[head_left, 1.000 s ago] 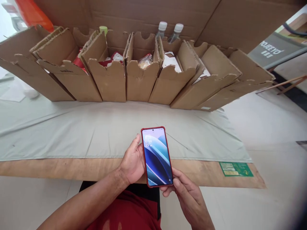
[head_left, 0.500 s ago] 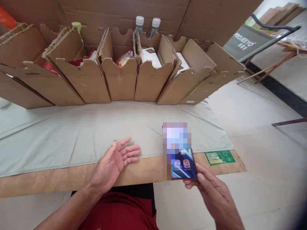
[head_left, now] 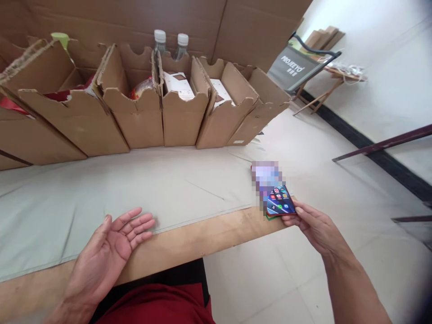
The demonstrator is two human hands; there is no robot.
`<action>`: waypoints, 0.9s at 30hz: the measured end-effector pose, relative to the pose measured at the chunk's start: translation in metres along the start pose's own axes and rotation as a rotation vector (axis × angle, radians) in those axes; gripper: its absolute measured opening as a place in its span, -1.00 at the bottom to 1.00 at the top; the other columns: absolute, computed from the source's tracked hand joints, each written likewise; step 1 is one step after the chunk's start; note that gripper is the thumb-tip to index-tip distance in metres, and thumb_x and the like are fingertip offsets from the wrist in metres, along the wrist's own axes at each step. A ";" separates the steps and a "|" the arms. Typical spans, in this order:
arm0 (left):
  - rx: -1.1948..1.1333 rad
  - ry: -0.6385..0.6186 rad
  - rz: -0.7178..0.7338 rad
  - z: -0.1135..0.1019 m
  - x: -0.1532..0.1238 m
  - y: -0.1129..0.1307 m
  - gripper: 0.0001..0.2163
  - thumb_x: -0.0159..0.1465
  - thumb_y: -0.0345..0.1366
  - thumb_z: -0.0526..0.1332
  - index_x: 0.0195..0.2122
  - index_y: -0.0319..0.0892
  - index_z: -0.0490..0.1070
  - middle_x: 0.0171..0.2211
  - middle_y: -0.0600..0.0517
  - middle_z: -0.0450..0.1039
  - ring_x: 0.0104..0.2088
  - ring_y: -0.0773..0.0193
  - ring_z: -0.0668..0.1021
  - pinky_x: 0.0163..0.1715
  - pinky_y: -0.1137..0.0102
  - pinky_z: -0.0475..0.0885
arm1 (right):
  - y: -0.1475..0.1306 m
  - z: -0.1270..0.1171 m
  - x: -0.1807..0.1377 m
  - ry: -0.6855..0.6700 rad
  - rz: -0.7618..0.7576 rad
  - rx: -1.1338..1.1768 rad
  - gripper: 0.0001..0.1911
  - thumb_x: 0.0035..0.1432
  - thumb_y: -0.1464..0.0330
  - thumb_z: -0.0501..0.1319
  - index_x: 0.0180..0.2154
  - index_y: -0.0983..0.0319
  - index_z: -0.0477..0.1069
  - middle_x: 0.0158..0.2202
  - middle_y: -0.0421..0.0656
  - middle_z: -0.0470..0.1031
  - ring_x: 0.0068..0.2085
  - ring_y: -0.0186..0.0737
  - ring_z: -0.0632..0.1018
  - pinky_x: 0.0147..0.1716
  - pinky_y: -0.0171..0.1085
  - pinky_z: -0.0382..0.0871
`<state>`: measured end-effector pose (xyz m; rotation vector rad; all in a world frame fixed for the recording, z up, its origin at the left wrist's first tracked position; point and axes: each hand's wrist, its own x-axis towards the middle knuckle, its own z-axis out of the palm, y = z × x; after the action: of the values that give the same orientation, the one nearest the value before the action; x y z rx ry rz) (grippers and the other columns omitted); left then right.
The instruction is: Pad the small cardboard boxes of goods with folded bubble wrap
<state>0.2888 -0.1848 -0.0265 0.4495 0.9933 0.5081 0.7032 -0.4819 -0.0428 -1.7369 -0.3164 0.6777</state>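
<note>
My right hand [head_left: 312,222] grips the lower corner of a smartphone [head_left: 281,201], its lit screen facing up with app icons showing. Pixel blurring hides the phone's upper part. The phone is over the right end of the table, and a bit of green shows beneath its lower edge. At the table's front edge, my left hand [head_left: 113,243] rests palm up with fingers stretched out, holding nothing. A pale grey-green cloth [head_left: 135,184] covers most of the tabletop, leaving a wooden strip [head_left: 209,231] bare along the front.
Several cardboard bins [head_left: 184,117] stand in a row at the back, with packets and white boxes inside. Two bottles with white caps [head_left: 182,39] rise behind them. A dark folding chair [head_left: 290,67] and a small wooden stand [head_left: 340,74] are at the far right.
The view has swung to the right. The phone and my right hand are now farther right over the table's end; the icons look smaller. My left hand stays open.
</note>
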 end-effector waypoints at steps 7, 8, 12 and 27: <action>-0.027 0.050 -0.020 -0.001 0.001 0.000 -0.51 0.34 0.09 0.17 -0.05 -0.22 0.64 0.12 -0.27 0.59 0.18 -0.15 0.57 -0.07 0.16 0.67 | 0.003 -0.006 0.002 -0.006 0.019 -0.033 -0.48 -0.06 0.03 0.51 -0.14 0.22 0.63 -0.44 -0.10 0.66 -0.45 -0.10 0.67 -0.40 -0.15 0.68; -0.031 0.059 -0.024 -0.001 0.000 0.000 -0.52 0.34 0.09 0.17 -0.06 -0.22 0.64 0.11 -0.27 0.59 0.17 -0.15 0.58 -0.08 0.16 0.68 | 0.003 -0.006 0.002 0.000 0.023 -0.035 -0.48 -0.07 0.03 0.51 -0.15 0.22 0.63 -0.45 -0.10 0.65 -0.46 -0.10 0.66 -0.41 -0.14 0.68; -0.042 0.098 -0.034 0.003 -0.001 0.000 -0.52 0.36 0.07 0.14 -0.09 -0.24 0.65 0.09 -0.28 0.60 0.12 -0.13 0.62 -0.12 0.17 0.70 | 0.001 -0.004 0.001 0.052 0.054 -0.040 -0.42 -0.21 0.00 0.56 -0.20 0.21 0.62 -0.48 -0.12 0.63 -0.47 -0.13 0.65 -0.42 -0.17 0.68; -0.049 0.047 -0.026 -0.003 0.001 -0.001 -0.53 0.36 0.06 0.15 -0.13 -0.25 0.66 0.05 -0.25 0.62 0.10 -0.11 0.62 -0.08 0.17 0.67 | -0.016 0.022 -0.012 0.294 0.027 -0.633 -0.34 -0.09 -0.08 0.33 -0.08 0.25 0.57 -0.39 -0.05 0.58 -0.34 0.02 0.58 -0.36 -0.05 0.50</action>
<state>0.2868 -0.1843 -0.0290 0.3817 1.0282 0.5205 0.6824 -0.4665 -0.0273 -2.4132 -0.3223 0.3425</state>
